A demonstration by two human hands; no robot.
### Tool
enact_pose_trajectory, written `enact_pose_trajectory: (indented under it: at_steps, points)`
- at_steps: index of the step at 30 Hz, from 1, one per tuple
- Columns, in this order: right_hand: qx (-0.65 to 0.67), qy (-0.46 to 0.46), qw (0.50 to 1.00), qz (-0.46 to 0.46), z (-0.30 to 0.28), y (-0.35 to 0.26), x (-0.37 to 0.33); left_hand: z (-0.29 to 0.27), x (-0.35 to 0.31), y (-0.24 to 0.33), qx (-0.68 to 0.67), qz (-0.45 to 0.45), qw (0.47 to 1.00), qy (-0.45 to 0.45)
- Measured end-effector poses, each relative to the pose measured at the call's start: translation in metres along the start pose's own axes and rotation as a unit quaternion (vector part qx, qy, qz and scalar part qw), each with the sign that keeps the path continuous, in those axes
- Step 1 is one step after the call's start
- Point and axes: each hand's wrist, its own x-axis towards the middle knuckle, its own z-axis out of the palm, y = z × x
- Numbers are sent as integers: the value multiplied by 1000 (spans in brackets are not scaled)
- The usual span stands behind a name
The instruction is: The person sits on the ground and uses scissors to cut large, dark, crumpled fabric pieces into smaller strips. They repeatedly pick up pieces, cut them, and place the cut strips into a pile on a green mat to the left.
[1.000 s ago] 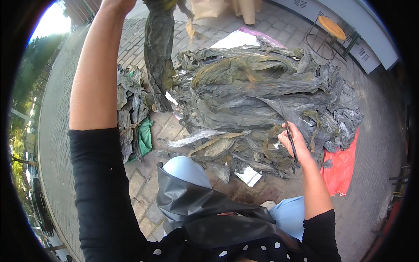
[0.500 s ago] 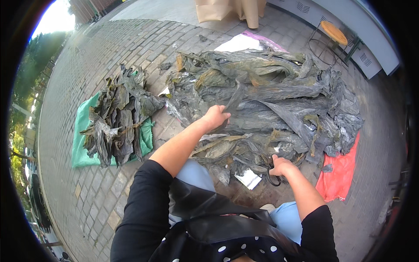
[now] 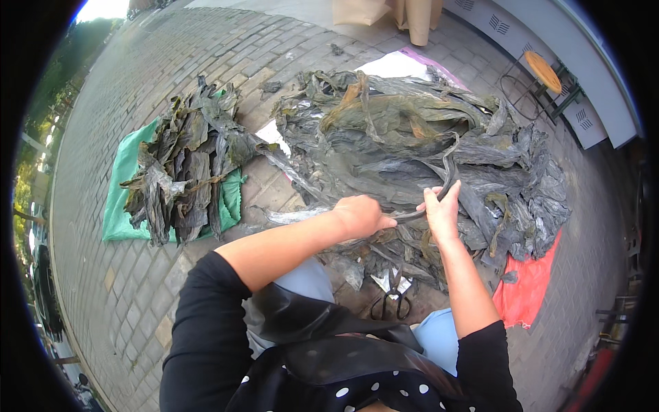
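Observation:
A long dark strip of dried kelp [image 3: 449, 165] runs between my hands. My left hand [image 3: 362, 214] is closed round its near part. My right hand [image 3: 441, 204] pinches it farther right, and the free end rises past my fingers over the pile. Underneath spreads a large heap of dried kelp [image 3: 412, 117], grey-green and wrinkled. Black-handled scissors [image 3: 392, 292] lie on a white scrap [image 3: 406, 284] by my knees, and neither hand touches them.
At left a smaller kelp stack [image 3: 189, 165] rests on a green sack [image 3: 123, 199]. A red sack [image 3: 527, 299] shows at the right, a white sheet [image 3: 395, 65] behind the heap. A round wooden stool [image 3: 542, 72] stands far right. Brick paving [image 3: 147, 295] surrounds everything.
My right hand has let go of the scissors, which now lie on the white scrap, and has moved up to grip the kelp strip. My left hand has shifted right and slightly nearer.

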Motion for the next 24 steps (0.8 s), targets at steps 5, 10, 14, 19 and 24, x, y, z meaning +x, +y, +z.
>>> enact_pose_trajectory:
  at_steps: [5, 10, 14, 19, 24]
  points:
    - [-81, -74, 994, -10, 5, -10, 5, 24, -6, -31, -639, -49, 754, -143]
    - [-303, -270, 914, 17, 21, -45, -29, 28, 11, -36, -736, 212, 640, -66]
    - [-414, -381, 827, -12, 42, -66, -70, 24, 6, -29, -765, 141, 628, 14]
    - [-392, -384, 833, -74, 50, -83, -91, 6, -19, -26, -797, 47, 569, 196]
    - [-131, -376, 901, -174, 38, -72, -72, -30, -33, -62, -295, 144, 735, 593]
